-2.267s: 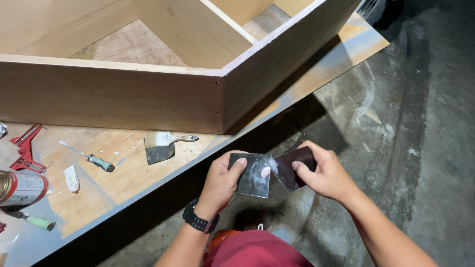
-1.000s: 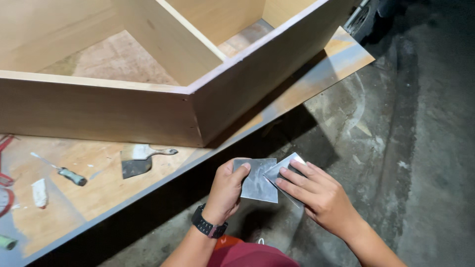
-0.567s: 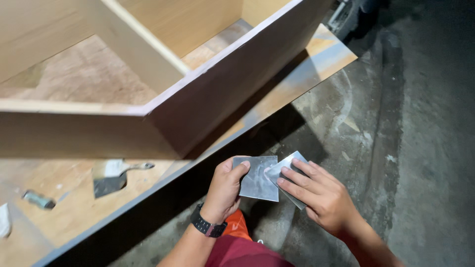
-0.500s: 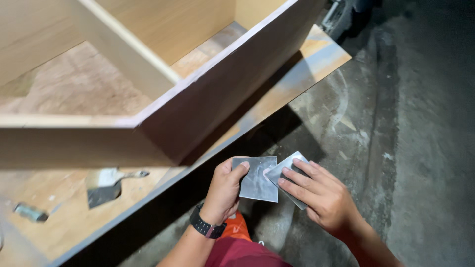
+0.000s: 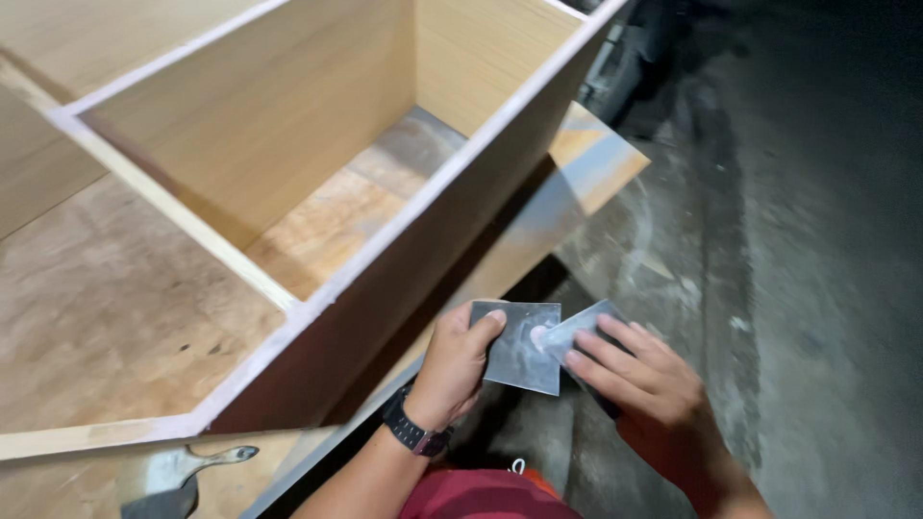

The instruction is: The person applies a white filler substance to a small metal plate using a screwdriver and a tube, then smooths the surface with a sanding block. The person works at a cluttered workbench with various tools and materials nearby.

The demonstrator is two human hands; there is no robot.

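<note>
Pinching one square metal blade (image 5: 520,346) in my left hand (image 5: 460,370) while my right hand (image 5: 646,394) fingers press the second blade (image 5: 585,327) against it, I have turned my view from the bench tools toward the plywood cabinet (image 5: 317,221) at far left.

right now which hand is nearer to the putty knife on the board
Left. The left hand is right of and above the putty knife, on the side toward it, gripping a metal sheet. The right hand is farther right, beyond the left one.
</note>
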